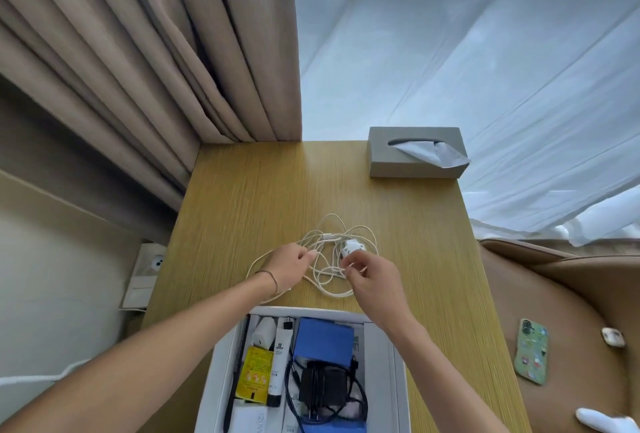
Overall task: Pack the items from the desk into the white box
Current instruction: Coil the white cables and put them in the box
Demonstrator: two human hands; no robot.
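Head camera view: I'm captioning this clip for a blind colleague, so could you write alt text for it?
Two hands, left hand and right hand, pinch a tangled white charging cable on a wooden desk. A partly packed white box sits nearest the camera, with a grey tissue box at the far corner.

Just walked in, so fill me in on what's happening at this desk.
A person is gathering a tangled white charging cable on the wooden desk. The left hand pinches one strand; the right hand pinches another near the white plug. The white box sits open nearer the person, already holding a blue pouch, a black charger and tubes.
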